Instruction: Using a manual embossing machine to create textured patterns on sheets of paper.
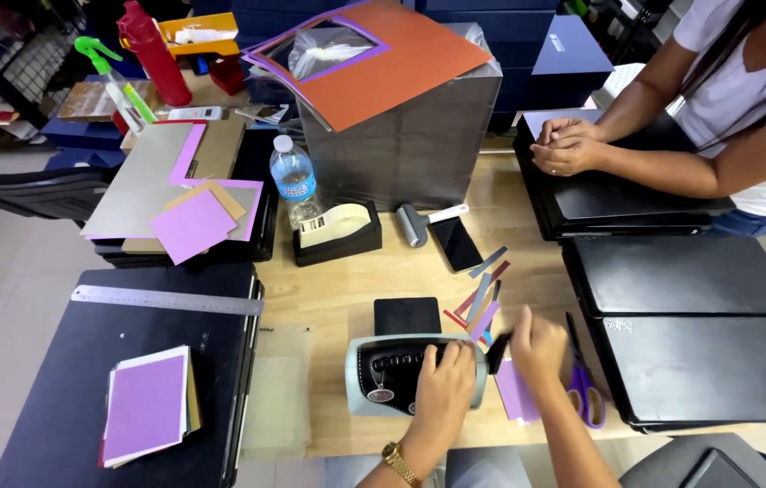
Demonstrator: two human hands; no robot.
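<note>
Head view, lower centre of the frame: the left hand (444, 384) lies flat, fingers together, on a grey tabletop tape dispenser (374, 372), while the right hand (538, 346) pinches a small dark piece (498, 352) just beside the machine's right end. Under that hand lies a lilac card (514, 390); purple scissors (584, 384) sit just right of it. Several cut strips (481, 294) fan out on the wooden table (329, 289) above the dispenser, suggesting work well under way, though stacks of lilac card (145, 420) at lower left appear untouched. At upper right, a co-worker's clasped hands (566, 145) rest on a black board.
</note>
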